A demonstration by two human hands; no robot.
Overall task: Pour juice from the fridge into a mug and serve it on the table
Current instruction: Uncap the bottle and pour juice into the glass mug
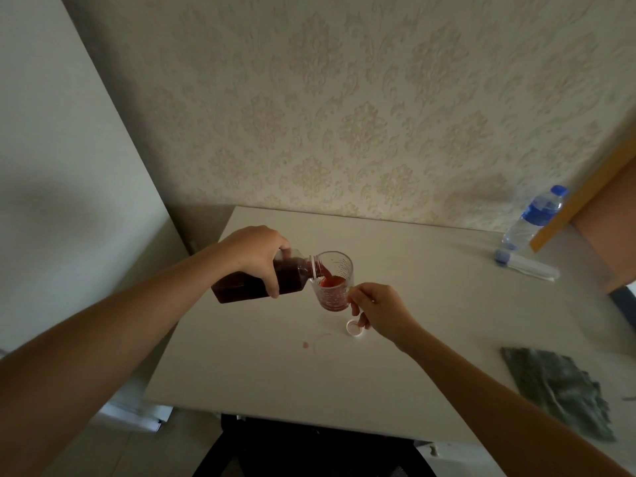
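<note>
A clear glass mug (333, 280) stands on the white table (430, 321), partly filled with red juice. My left hand (256, 254) grips a bottle of dark red juice (247, 284), tipped almost flat with its mouth over the mug's rim, and juice streams into the mug. My right hand (382, 309) holds the mug's handle on the right side. The bottle's white cap (355, 328) lies upside down on the table just in front of the mug, next to my right hand.
A water bottle with a blue label (535, 218) stands at the back right, with a clear tube-like item (526, 266) lying by it. A grey cloth (564, 387) lies at the right front. A small juice drop (305, 345) marks the table. A dark chair (309, 449) sits below.
</note>
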